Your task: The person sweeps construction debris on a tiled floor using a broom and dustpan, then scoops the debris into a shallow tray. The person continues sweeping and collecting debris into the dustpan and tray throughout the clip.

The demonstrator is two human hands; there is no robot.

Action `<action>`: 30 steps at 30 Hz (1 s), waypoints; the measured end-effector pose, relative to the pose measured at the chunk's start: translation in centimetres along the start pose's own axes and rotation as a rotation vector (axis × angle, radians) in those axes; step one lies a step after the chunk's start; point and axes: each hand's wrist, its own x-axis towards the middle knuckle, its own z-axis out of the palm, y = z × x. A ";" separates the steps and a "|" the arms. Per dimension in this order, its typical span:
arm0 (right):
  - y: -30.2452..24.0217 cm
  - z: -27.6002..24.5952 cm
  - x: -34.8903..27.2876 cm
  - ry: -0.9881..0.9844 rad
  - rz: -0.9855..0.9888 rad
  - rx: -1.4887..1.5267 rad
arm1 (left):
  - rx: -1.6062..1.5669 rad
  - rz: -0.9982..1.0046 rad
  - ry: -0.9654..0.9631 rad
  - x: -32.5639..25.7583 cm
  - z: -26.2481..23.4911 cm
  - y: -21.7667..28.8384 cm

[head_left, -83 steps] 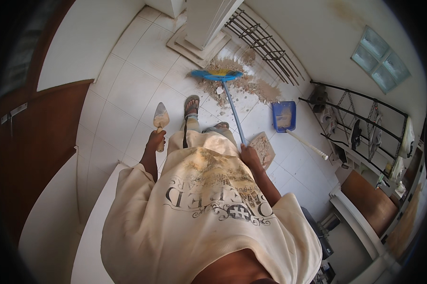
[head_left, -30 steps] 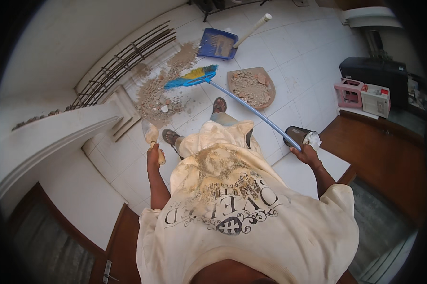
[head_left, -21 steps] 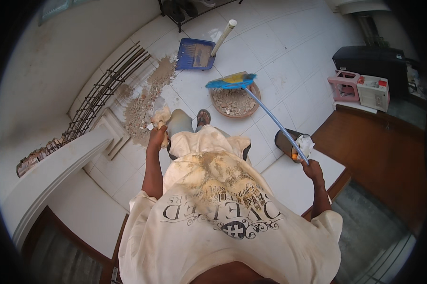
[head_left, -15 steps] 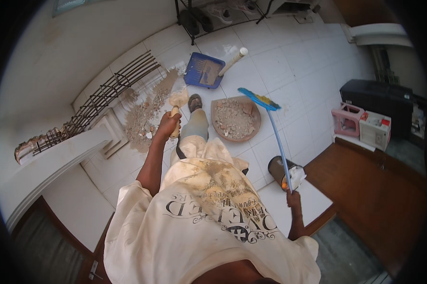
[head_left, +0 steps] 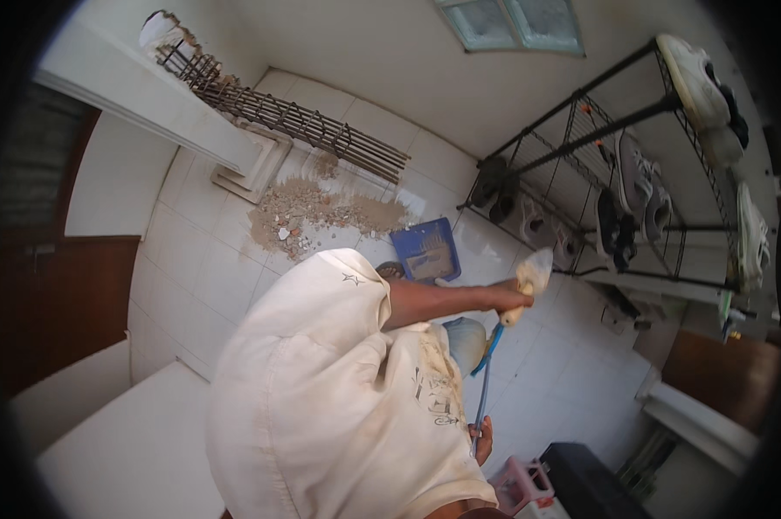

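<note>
My left hand [head_left: 513, 298] reaches out to the right, closed on a small pale hand tool [head_left: 533, 273] with a cream handle. Lower down, my right hand [head_left: 482, 438] grips the thin blue stick of a broom [head_left: 485, 372], which runs up toward my left hand; its head is mostly hidden behind my body. A blue dustpan [head_left: 427, 251] with grit in it lies on the white tiles just beyond my left forearm. A pile of sandy rubble [head_left: 312, 212] spreads over the floor to its left.
Rusty rebar [head_left: 278, 121] lies along a broken white wall [head_left: 148, 95] at the back. A black wire shoe rack [head_left: 633, 190] with several shoes stands at the right. A pink object [head_left: 520, 484] and a black box [head_left: 591, 486] sit near my feet. A brown door [head_left: 53, 303] is on the left.
I have turned, so the rubble, rebar and dustpan now lie ahead and left. My left arm has swung out to the right with its tool. The broom stick is now nearly upright by my body.
</note>
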 end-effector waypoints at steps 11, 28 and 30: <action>-20.1 7.7 16.5 -0.199 0.148 -0.229 | 0.399 -0.016 -0.268 10.6 13.6 -5.3; -27.8 2.7 25.0 -0.111 -0.119 -0.563 | -0.986 -0.643 0.815 3.9 -1.0 -18.5; -26.2 3.0 25.4 -0.083 -0.145 -0.479 | -1.094 -0.611 0.978 6.8 -2.0 -19.8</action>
